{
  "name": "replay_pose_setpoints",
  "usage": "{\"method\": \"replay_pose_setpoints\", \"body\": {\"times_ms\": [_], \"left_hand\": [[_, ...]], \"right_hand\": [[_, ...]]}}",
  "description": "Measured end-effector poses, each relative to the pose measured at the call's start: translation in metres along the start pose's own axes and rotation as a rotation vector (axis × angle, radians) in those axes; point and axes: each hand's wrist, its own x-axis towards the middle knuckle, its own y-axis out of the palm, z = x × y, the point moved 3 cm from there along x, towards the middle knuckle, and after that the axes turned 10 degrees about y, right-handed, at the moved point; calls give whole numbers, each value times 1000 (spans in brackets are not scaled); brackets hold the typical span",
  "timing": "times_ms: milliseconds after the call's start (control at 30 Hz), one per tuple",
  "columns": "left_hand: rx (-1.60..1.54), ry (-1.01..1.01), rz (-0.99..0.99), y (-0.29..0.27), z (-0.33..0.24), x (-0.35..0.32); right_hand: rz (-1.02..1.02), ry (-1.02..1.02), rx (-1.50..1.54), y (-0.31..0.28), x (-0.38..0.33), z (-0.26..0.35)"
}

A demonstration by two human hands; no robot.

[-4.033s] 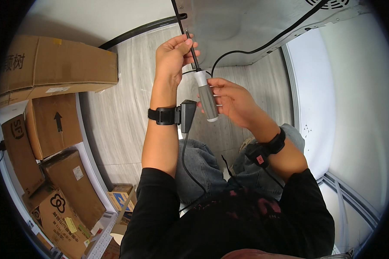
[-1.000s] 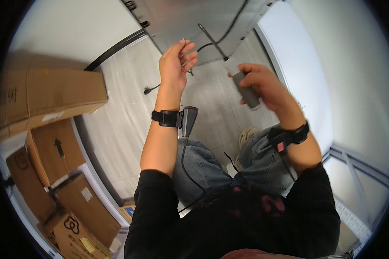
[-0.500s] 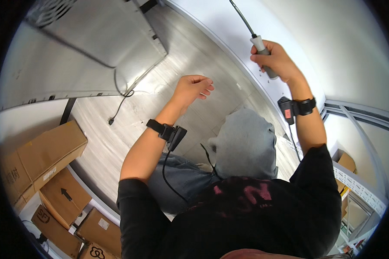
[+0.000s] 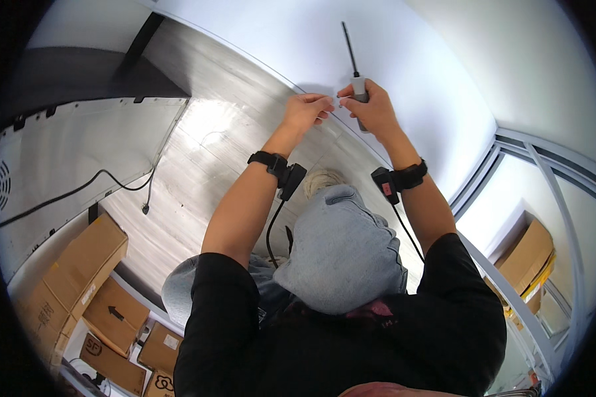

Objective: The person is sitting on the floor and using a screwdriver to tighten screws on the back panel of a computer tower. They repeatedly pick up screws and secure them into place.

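Note:
My right hand (image 4: 376, 109) grips the grey handle of a screwdriver (image 4: 355, 78) whose thin dark shaft points up across a white wall panel (image 4: 410, 79). My left hand (image 4: 306, 110) is right beside it, its fingers pinched near the handle; something small and pale may sit between the fingertips, too small to tell. Both wrists carry black straps with small devices and cables. My raised knee in grey trousers (image 4: 344, 251) lies below the hands.
A large pale appliance (image 4: 66, 152) lies on its back at the left, a black cord (image 4: 79, 188) trailing over it to the grey wood floor (image 4: 212, 132). Several cardboard boxes (image 4: 86, 264) are stacked at lower left; more boxes (image 4: 530, 258) stand at the right behind a metal frame.
The view has swung further right, toward the wall. My left hand has come up from the floor side to meet my right hand at the screwdriver handle.

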Motion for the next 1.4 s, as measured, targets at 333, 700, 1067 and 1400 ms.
{"method": "replay_pose_setpoints", "body": {"times_ms": [333,700,1067,1400], "left_hand": [[103,-30,10,6,9,-2],[38,-39,-24,4,15,-5],[-69,-70,46,1,15,-15],[-91,58,-108,-126,-50,-103]], "right_hand": [[-180,-213,-413,13,13,-22],[-237,-371,-657,22,23,-25],[-275,-330,-867,29,17,-17],[-49,-518,-569,42,11,74]]}}
